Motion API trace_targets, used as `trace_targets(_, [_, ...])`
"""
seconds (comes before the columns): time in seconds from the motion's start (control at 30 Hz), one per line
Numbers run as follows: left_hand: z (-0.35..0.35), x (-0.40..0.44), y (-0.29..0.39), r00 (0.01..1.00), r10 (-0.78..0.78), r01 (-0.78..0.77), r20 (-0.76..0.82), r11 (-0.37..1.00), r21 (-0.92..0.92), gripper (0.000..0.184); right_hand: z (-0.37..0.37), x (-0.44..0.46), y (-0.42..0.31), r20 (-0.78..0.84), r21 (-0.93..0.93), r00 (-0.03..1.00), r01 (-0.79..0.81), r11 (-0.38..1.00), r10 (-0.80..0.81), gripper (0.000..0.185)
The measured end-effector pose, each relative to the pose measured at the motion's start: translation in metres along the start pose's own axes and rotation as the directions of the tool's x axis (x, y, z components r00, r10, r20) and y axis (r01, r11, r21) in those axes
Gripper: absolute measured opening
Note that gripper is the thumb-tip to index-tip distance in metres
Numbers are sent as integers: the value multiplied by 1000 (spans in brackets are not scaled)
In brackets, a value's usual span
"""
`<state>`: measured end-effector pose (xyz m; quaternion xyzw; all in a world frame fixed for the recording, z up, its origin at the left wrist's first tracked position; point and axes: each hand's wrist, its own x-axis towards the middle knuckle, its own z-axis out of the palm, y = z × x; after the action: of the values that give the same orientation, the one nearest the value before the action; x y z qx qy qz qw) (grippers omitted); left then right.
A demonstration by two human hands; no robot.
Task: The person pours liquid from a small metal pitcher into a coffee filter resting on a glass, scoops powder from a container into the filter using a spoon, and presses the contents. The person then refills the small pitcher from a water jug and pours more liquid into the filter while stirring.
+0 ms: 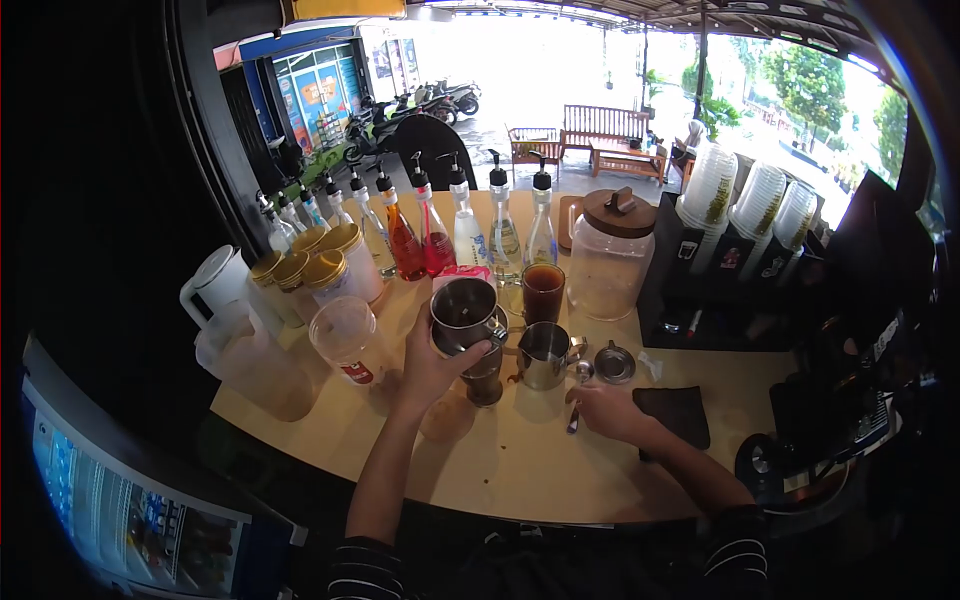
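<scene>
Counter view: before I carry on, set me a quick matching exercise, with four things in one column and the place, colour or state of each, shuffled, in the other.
Things
1. Left hand
2. Right hand
3. Cloth
4. Big jar

Place, colour or state
A. Black, lying on the counter
B. Wrapped around a metal cup
C. Clear, with a brown lid on top
D. Holding a spoon

Right pairs: 1-B, 2-D, 3-A, 4-C
</scene>
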<state>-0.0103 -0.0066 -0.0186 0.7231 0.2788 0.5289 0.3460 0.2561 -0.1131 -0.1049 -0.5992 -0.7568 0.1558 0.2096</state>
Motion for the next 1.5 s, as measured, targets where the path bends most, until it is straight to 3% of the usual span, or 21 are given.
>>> trace_targets(0.13, [0, 1, -3, 1000, 22, -22, -12, 1000, -11, 70, -4, 2, 5, 243, -15, 968, 68, 998, -63, 12])
trace_targets(0.33, [0, 1, 0, 999, 33, -34, -20, 999, -5, 69, -26, -10, -17, 301, -150, 954, 46, 988, 2, 11])
trace_targets(0.47, [0, 0, 0, 997, 64, -64, -33, 998, -7, 69, -25, -18, -8, 241, -231, 967, 137, 963, -79, 13])
trace_targets(0.53, [0, 0, 8, 1000, 17, -17, -11, 998, -54, 69, -19, -17, 10, -65, 10, 974, 217, 976, -216, 7])
trace_targets(0.57, [0, 0, 8, 1000, 22, -22, -13, 999, -45, 68, -27, -16, 6, -66, 7, 972, 226, 974, -225, 7])
trace_targets(0.63, [0, 0, 6, 1000, 27, -27, -12, 999, -36, 68, -52, -16, -8, -230, 235, 963, -84, 968, 140, 12])
trace_targets(0.67, [-1, 0, 6, 1000, 27, -27, -4, 999, -31, 67, -60, -14, -7, -230, 232, 964, -80, 969, 134, 12])
trace_targets(0.73, [-2, 0, 6, 999, 41, -41, -6, 999, -26, 68, -79, -8, -6, -394, 546, 902, 77, 834, 175, 23])
trace_targets(0.77, [-2, -1, 7, 1000, 21, -21, -2, 999, -28, 69, -91, -3, -17, -394, 543, 903, 78, 836, 171, 23])
trace_targets(0.83, [-2, 1, 6, 1000, 8, -8, -2, 1000, -30, 69, -121, 9, -54, -471, 631, 881, 299, 716, 46, 27])
trace_targets(0.97, [-3, 0, 3, 1000, 5, -5, 0, 1000, -7, 71, -144, 46, -114, -487, 570, 863, 431, 700, -134, 25])
trace_targets(1.03, [-2, 0, 3, 1000, 4, -4, -6, 1000, -5, 72, -145, 66, -138, -432, 383, 859, 452, 805, -277, 17])
trace_targets(1.07, [-3, 0, 5, 1000, -6, 6, -2, 1000, -20, 73, -141, 77, -142, -428, 385, 860, 452, 805, -278, 17])
trace_targets(1.17, [-2, 0, 6, 1000, -13, 13, -4, 999, -31, 75, -132, 103, -149, -375, 159, 826, 504, 849, -421, 10])
trace_targets(1.3, [-3, 1, 3, 1000, -7, 7, -3, 999, -38, 75, -129, 117, -152, -254, 166, 823, 555, 815, -509, 12])
trace_targets(1.43, [-4, 2, 4, 1000, 1, -1, -1, 999, -41, 76, -137, 118, -158, -172, 139, 850, 522, 842, -498, 13])
trace_targets(1.5, [-3, 2, 4, 1000, 9, -9, -7, 999, -31, 77, -134, 123, -155, -194, 82, 794, 598, 797, -576, 14])
